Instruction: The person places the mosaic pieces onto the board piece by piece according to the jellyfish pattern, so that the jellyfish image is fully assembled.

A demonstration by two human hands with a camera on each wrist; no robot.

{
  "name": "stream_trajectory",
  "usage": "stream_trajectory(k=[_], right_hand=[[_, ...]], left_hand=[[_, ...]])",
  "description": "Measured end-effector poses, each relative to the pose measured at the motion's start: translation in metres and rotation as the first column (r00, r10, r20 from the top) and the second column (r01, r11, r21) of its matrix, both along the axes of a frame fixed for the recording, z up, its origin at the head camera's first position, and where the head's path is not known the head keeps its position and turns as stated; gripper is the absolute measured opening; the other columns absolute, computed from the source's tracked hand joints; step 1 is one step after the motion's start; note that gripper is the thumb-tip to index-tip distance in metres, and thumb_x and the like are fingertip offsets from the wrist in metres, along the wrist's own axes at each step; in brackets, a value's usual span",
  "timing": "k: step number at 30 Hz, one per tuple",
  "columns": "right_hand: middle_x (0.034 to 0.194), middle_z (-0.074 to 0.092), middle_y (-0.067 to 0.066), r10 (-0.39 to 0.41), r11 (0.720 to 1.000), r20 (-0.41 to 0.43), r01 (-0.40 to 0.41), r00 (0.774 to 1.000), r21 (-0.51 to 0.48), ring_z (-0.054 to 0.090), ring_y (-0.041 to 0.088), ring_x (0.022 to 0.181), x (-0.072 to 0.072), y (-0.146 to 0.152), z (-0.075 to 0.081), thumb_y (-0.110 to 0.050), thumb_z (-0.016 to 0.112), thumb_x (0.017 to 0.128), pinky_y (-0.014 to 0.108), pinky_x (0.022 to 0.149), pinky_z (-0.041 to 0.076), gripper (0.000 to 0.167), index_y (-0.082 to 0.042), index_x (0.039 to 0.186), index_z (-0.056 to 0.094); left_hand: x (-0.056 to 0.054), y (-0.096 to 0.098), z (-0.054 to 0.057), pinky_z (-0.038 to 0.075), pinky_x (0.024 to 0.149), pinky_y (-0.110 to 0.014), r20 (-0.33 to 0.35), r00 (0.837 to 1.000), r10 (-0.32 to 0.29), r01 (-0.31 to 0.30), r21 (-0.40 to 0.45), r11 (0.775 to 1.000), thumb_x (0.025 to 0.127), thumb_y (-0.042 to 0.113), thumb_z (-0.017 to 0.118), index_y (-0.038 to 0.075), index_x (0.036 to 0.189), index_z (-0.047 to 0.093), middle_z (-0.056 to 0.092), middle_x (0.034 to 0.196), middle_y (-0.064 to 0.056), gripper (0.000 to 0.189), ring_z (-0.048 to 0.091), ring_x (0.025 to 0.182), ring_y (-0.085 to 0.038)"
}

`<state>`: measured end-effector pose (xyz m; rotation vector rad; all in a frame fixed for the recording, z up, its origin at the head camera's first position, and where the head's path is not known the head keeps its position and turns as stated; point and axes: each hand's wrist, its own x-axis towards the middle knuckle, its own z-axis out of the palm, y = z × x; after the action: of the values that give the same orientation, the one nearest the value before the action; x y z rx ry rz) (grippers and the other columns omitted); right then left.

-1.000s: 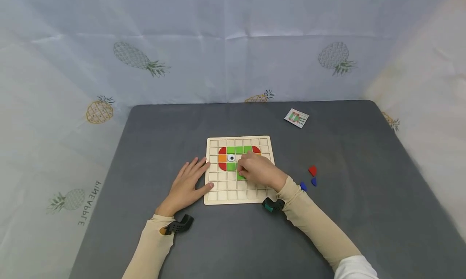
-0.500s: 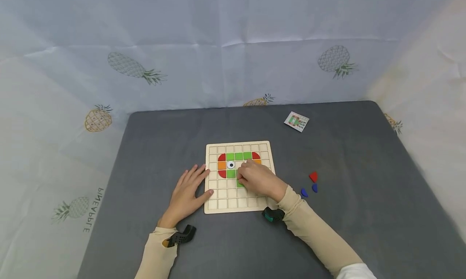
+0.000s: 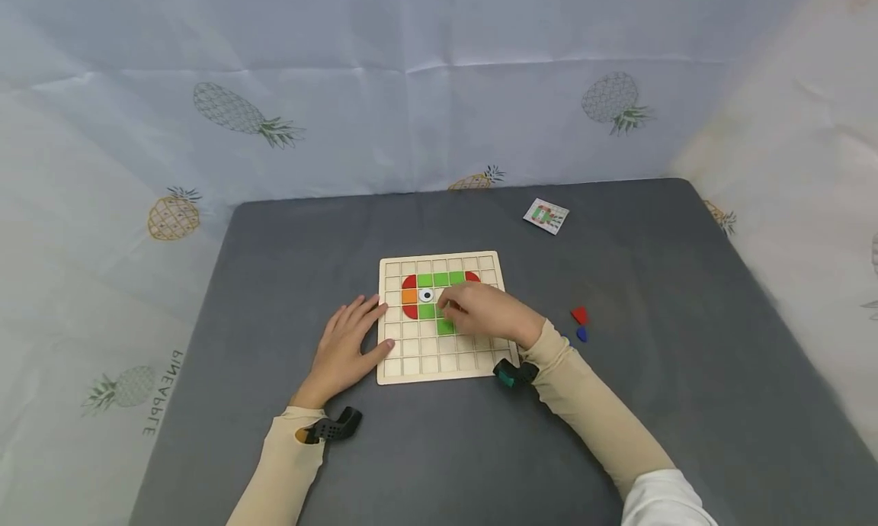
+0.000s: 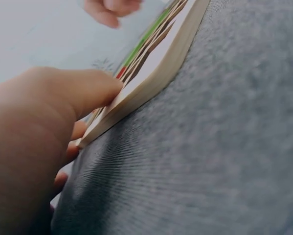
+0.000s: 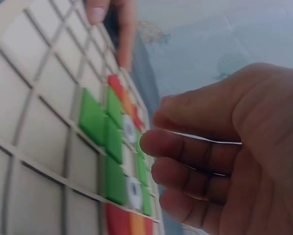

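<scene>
A wooden grid board lies on the grey table with coloured tiles set in its cells. My left hand rests along its left edge, fingers straight, thumb on the rim. Above the tiles hovers my right hand, its fingers loosely bent; the right wrist view shows nothing between thumb and fingertips. Just under it sits a green tile, flat in the grid. Two round eye tiles show among more green tiles, with red corner pieces and orange squares at both ends.
On the table right of the board lie a red piece and a blue piece. Another blue piece is mostly hidden by the right sleeve. A small printed card lies near the far edge. A pineapple-print cloth hangs behind.
The right fingers have lifted off the green tile and loosened, baring more of it. The left hand has stayed at the board's edge. The head view has shifted slightly.
</scene>
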<state>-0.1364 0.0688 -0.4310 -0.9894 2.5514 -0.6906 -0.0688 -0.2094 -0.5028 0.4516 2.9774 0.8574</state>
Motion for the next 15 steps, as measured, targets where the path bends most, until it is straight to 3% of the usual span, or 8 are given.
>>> stream_trajectory(k=[3, 7, 15], right_hand=[[0.109, 0.072, 0.003, -0.035, 0.999, 0.024, 0.035, 0.999, -0.003, 0.059, 0.011, 0.081, -0.002, 0.011, 0.012, -0.018, 0.053, 0.106, 0.029, 0.078, 0.053, 0.026, -0.007, 0.121, 0.071], [0.101, 0.071, 0.003, -0.079, 0.997, 0.009, 0.08, 0.997, -0.022, 0.059, 0.012, 0.079, -0.003, 0.024, 0.027, -0.02, 0.055, 0.105, 0.032, 0.077, 0.054, 0.028, -0.005, 0.124, 0.069], [0.103, 0.073, 0.01, -0.139, 0.982, 0.012, 0.139, 0.99, -0.124, 0.06, 0.016, 0.081, 0.0, 0.049, 0.038, -0.019, 0.056, 0.105, 0.032, 0.071, 0.054, 0.026, -0.005, 0.123, 0.068]], left_hand=[[-0.002, 0.003, -0.001, 0.012, 0.129, -0.053, 0.006, 1.0, -0.012, 0.012, 0.002, 1.0, 0.095, 0.043, 0.065, 0.016, 0.154, 0.046, 0.036, 0.165, -0.005, 0.067, 0.023, 0.157, -0.029], [-0.003, 0.004, -0.001, 0.011, 0.129, -0.053, 0.017, 1.0, -0.013, 0.013, -0.003, 1.0, 0.096, 0.044, 0.063, 0.016, 0.156, 0.041, 0.031, 0.167, -0.003, 0.07, 0.021, 0.157, -0.028], [-0.003, 0.002, -0.001, 0.01, 0.129, -0.054, 0.009, 1.0, -0.012, 0.012, -0.001, 1.0, 0.096, 0.043, 0.064, 0.017, 0.157, 0.04, 0.031, 0.167, -0.003, 0.071, 0.02, 0.158, -0.029]])
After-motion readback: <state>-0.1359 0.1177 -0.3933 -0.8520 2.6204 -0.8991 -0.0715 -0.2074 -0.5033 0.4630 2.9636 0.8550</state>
